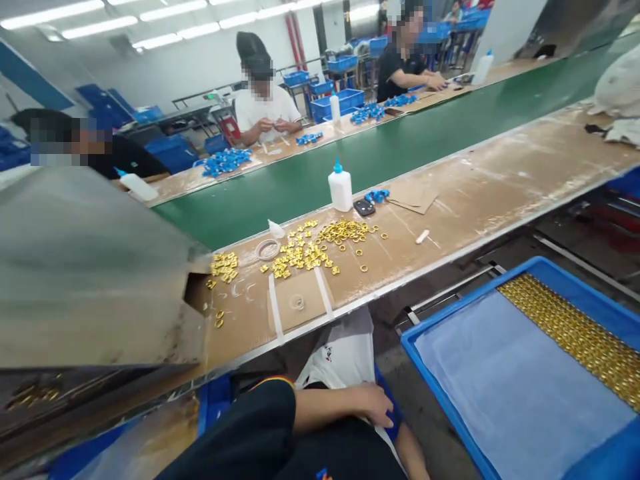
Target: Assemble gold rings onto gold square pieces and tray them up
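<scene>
My left hand [375,403] lies low over my lap, across the white cloth [345,350], with its fingers curled in. What is under those fingers is hidden. My right forearm [413,453] comes up from the bottom edge beside it; the right hand itself is hidden. On the bench ahead, away from both hands, are a pile of gold rings [345,231] and a group of gold square-looking pieces [303,257]. In front of them a cardboard piece [305,303] is held by white strips, with a small clear round spot on it.
A blue tray [417,333] with rows of gold pieces [575,333] stands at right. A white bottle [341,190], black device [364,207] and tape roll [267,250] sit on the bench. A metal hood [95,267] blocks the left. Co-workers sit beyond the green belt [425,137].
</scene>
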Action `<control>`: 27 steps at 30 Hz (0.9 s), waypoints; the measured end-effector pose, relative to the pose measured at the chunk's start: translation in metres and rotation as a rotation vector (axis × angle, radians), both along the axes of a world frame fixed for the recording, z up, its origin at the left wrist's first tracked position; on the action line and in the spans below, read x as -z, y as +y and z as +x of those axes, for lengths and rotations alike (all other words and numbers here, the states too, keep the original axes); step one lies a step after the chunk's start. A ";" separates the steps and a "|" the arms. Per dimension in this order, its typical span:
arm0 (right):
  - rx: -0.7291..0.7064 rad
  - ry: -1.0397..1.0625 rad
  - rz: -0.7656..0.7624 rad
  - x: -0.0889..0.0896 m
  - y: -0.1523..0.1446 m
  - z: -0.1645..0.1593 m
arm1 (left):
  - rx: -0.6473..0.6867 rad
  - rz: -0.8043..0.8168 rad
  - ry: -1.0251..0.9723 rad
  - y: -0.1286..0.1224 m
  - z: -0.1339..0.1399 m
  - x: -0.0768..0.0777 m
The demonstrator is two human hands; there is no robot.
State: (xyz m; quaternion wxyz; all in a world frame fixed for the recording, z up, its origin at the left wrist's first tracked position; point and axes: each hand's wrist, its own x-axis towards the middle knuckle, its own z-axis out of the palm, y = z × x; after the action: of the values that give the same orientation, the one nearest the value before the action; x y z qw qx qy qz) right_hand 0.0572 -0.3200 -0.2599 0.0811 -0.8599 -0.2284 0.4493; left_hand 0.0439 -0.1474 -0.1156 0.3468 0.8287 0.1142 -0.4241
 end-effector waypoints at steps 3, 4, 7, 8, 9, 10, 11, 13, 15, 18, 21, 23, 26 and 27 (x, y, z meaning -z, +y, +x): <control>0.055 0.011 0.142 -0.017 0.002 0.004 | 0.009 -0.195 -0.136 0.043 -0.038 -0.068; 0.072 0.021 0.201 -0.028 0.001 0.008 | -0.038 -0.285 -0.241 0.064 -0.054 -0.095; 0.183 0.060 0.438 -0.078 0.007 0.033 | -0.352 -0.106 -0.475 0.133 -0.093 -0.173; 0.231 0.044 0.535 -0.102 0.014 0.044 | -0.435 0.108 -0.531 0.156 -0.097 -0.191; 0.241 -0.005 0.604 -0.128 0.026 0.054 | -0.485 0.337 -0.539 0.179 -0.096 -0.205; 0.208 -0.070 0.649 -0.155 0.042 0.064 | -0.481 0.521 -0.489 0.200 -0.090 -0.213; 0.136 -0.125 0.671 -0.181 0.062 0.072 | -0.476 0.588 -0.471 0.219 -0.081 -0.216; -0.067 -0.278 0.663 -0.227 0.113 0.084 | -0.439 0.631 -0.449 0.249 -0.054 -0.213; -0.225 -0.382 0.622 -0.257 0.174 0.088 | -0.385 0.640 -0.405 0.270 -0.026 -0.203; -0.293 -0.439 0.608 -0.271 0.260 0.086 | -0.301 0.653 -0.352 0.283 0.002 -0.186; -0.320 -0.477 0.561 -0.267 0.319 0.087 | -0.221 0.682 -0.351 0.286 0.012 -0.172; -0.338 -0.479 0.533 -0.263 0.341 0.090 | -0.170 0.696 -0.370 0.287 0.012 -0.163; -0.374 -0.456 0.504 -0.259 0.356 0.096 | -0.106 0.691 -0.410 0.291 0.009 -0.153; -0.388 -0.445 0.500 -0.258 0.358 0.098 | -0.092 0.684 -0.423 0.292 0.009 -0.151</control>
State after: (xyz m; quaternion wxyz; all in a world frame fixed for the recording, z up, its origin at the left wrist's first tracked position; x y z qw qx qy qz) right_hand 0.1550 0.0376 -0.0021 0.1504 -0.8309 -0.5013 0.1890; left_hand 0.0525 0.1447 0.0351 0.0854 0.9594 0.2117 -0.1659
